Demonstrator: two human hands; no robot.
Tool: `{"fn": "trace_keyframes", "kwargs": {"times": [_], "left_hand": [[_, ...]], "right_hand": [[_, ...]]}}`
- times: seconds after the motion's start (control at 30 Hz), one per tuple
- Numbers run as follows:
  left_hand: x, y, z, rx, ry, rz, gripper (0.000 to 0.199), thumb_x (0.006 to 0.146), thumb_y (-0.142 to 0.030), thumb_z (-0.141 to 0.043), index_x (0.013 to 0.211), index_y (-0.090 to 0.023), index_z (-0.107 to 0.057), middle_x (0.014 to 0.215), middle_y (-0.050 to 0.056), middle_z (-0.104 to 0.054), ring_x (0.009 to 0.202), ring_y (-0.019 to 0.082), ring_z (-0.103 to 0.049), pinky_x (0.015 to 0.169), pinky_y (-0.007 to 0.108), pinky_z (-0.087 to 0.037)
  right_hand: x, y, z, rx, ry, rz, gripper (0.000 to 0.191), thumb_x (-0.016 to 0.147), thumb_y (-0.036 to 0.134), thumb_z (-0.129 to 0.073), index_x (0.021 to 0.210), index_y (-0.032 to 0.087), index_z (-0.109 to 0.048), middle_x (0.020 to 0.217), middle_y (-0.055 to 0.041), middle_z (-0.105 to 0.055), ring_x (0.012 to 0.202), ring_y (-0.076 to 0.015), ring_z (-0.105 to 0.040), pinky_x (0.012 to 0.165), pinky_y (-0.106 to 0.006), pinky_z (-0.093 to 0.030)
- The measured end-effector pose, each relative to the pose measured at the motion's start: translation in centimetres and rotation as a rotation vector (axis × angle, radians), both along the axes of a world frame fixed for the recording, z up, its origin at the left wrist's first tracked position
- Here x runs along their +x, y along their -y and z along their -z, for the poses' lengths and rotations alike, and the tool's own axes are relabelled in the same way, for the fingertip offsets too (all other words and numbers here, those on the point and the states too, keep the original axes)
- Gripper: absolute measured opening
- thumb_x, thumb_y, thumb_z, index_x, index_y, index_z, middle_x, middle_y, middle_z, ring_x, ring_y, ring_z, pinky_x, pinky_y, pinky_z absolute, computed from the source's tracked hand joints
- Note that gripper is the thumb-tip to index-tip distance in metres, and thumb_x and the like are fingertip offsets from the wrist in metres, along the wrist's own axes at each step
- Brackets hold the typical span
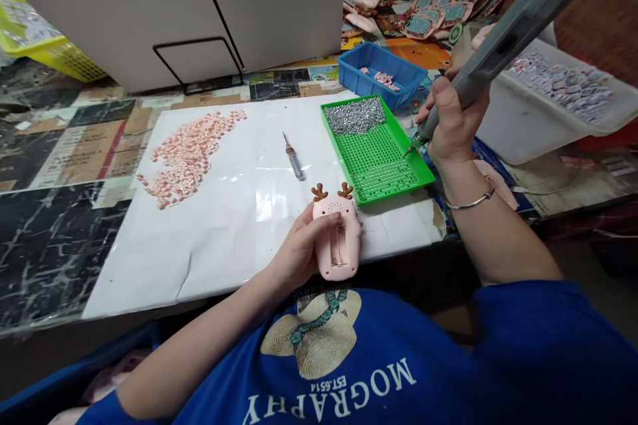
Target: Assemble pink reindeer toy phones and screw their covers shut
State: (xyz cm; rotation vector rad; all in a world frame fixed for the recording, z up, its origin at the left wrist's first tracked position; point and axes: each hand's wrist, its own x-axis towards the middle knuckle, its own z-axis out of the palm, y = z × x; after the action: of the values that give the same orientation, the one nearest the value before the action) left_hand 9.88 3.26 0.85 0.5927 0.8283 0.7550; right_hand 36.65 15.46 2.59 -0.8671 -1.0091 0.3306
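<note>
My left hand holds a pink plastic toy shell with brown antlers, its thumb across the back above an open battery slot. My right hand is wrapped round a grey electric screwdriver. The screwdriver's tip points down over the green perforated tray, near its right side; whether it touches a screw is too small to tell. Small silver screws are heaped at the tray's far end, with others sitting in rows of holes. A small hand screwdriver lies on the white board.
Small pink parts are spread on the board's left. Behind the green tray stands a blue basket. A white bin of small parts is at right, a large carton at the back, and a yellow basket at far left.
</note>
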Motion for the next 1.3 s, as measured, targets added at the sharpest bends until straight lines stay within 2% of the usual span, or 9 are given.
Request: {"fn": "trace_keyframes", "kwargs": {"times": [0.07,0.17,0.27,0.37,0.53,0.7,1.03,1.2,1.3], "left_hand": [[0.0,0.1,0.2,0.0,0.004,-0.024,0.038,0.074,-0.028,-0.078,0.106,-0.016,-0.062,0.092,0.007,-0.074,0.08,0.02,-0.07,0.074,0.033,-0.058],[0.1,0.3,0.4,0.019,0.009,-0.061,0.041,0.073,-0.027,-0.079,0.108,-0.017,-0.061,0.092,0.005,-0.073,0.081,0.019,-0.069,0.077,0.032,-0.056],[0.3,0.5,0.8,0.039,0.027,-0.085,0.044,0.073,-0.029,-0.081,0.11,-0.018,-0.059,0.095,0.004,-0.072,0.082,0.018,-0.068,0.078,0.032,-0.055],[0.4,0.6,1.1,0.051,0.033,-0.113,0.045,0.072,-0.031,-0.083,0.109,-0.018,-0.06,0.096,0.004,-0.072,0.083,0.018,-0.067,0.078,0.032,-0.054],[0.5,0.7,1.2,0.078,0.054,-0.121,0.045,0.073,-0.032,-0.083,0.109,-0.019,-0.06,0.098,0.003,-0.072,0.085,0.018,-0.067,0.081,0.033,-0.054],[0.6,0.6,1.3,0.077,0.055,-0.117,0.043,0.072,-0.031,-0.083,0.107,-0.02,-0.06,0.099,0.002,-0.073,0.086,0.017,-0.066,0.085,0.033,-0.052],[0.6,0.9,0.8,0.083,-0.002,-0.132,0.044,0.072,-0.032,-0.083,0.106,-0.018,-0.059,0.091,-0.001,-0.07,0.078,0.014,-0.063,0.075,0.027,-0.051],[0.8,0.8,0.4,0.073,-0.042,-0.136,0.045,0.07,-0.032,-0.085,0.105,-0.018,-0.059,0.091,0.0,-0.071,0.076,0.014,-0.064,0.075,0.028,-0.052],[0.5,0.6,0.2,0.029,-0.055,-0.118,0.046,0.071,-0.032,-0.084,0.106,-0.018,-0.058,0.093,0.002,-0.072,0.079,0.017,-0.067,0.076,0.03,-0.054]], "right_hand": [[-0.3,-0.1,-0.9,0.041,-0.009,0.027,0.049,0.063,0.061,-0.088,0.088,0.033,-0.057,0.071,0.0075,-0.056,0.047,-0.0112,-0.043,0.042,-0.031,-0.036],[-2.2,1.1,-3.1,0.109,0.013,-0.003,0.043,0.071,0.061,-0.081,0.089,0.031,-0.057,0.068,0.0063,-0.052,0.045,-0.0116,-0.04,0.042,-0.03,-0.034],[-5.5,4.0,-5.2,0.077,0.051,-0.16,0.031,0.081,0.06,-0.074,0.094,0.035,-0.061,0.063,0.0044,-0.047,0.047,-0.0169,-0.044,0.044,-0.035,-0.036],[-9.1,7.3,-6.2,-0.024,0.033,-0.313,0.034,0.079,0.066,-0.073,0.094,0.038,-0.062,0.062,0.0033,-0.048,0.046,-0.0197,-0.046,0.041,-0.037,-0.03],[-12.2,9.5,-5.7,-0.045,-0.02,-0.518,0.038,0.076,0.06,-0.082,0.098,0.034,-0.065,0.062,0.0052,-0.048,0.041,-0.0144,-0.044,0.038,-0.034,-0.034],[-12.3,8.9,-4.5,-0.087,-0.038,-0.547,0.035,0.075,0.056,-0.084,0.096,0.035,-0.065,0.063,0.0059,-0.051,0.041,-0.0142,-0.046,0.039,-0.033,-0.037],[-12.9,8.7,-1.8,-0.08,-0.03,-0.634,0.029,0.075,0.048,-0.082,0.086,0.031,-0.061,0.061,0.0077,-0.057,0.039,-0.0115,-0.043,0.039,-0.03,-0.041],[-11.9,8.6,-3.1,-0.097,-0.02,-0.654,0.044,0.072,0.062,-0.082,0.099,0.034,-0.062,0.057,0.0086,-0.054,0.037,-0.0134,-0.043,0.036,-0.031,-0.038],[-10.3,8.0,-4.7,-0.001,0.021,-0.534,0.046,0.075,0.065,-0.079,0.108,0.037,-0.064,0.059,0.0072,-0.055,0.04,-0.0155,-0.046,0.037,-0.034,-0.037]]}}
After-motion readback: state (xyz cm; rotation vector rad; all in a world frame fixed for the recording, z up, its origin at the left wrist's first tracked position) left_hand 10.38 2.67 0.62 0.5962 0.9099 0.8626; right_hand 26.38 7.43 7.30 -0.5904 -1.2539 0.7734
